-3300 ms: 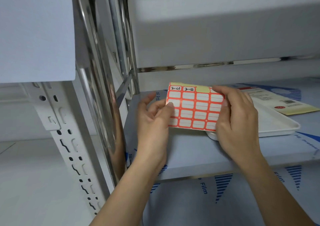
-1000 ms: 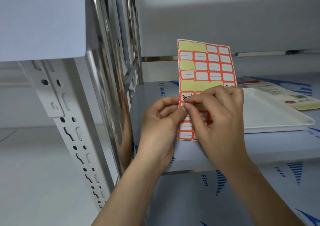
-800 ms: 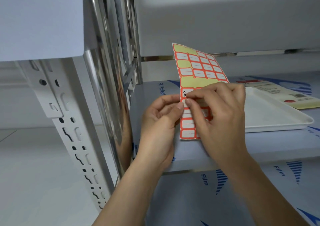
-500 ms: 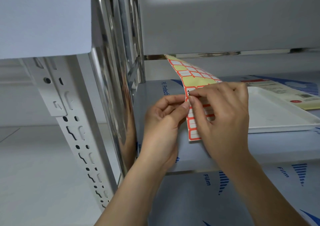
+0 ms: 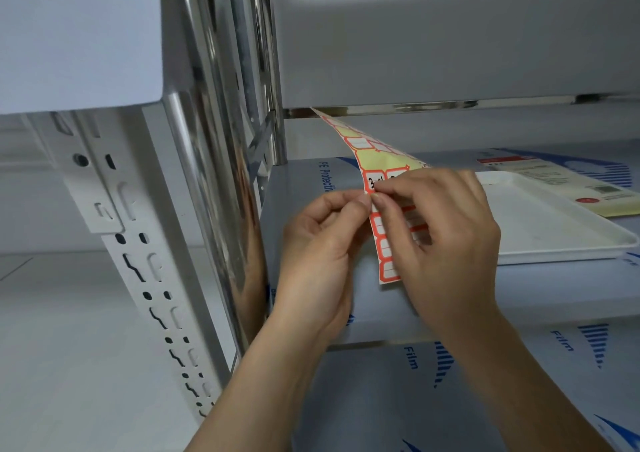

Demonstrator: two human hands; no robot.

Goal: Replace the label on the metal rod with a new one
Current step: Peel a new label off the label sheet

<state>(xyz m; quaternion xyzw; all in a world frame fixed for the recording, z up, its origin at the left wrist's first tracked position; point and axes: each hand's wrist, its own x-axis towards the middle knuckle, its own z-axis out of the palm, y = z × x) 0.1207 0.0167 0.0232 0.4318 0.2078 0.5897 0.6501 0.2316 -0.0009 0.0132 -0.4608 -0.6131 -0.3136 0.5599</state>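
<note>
Hands, left and right, pinch label sheet; beside, white tray lies bare

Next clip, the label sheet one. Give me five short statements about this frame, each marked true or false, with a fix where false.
1. Both hands are on the label sheet. True: the left hand and right hand pinch it at its left edge.
2. The sheet lies flat in the white tray. False: it is held up and bent over, its top curling away.
3. Some label spots on the sheet are bare yellow backing. True.
4. The white tray sits on the floor. False: it sits on the shelf, right of the hands.
5. The right hand's grip is on the shiny metal upright. False: neither hand touches it.
</note>
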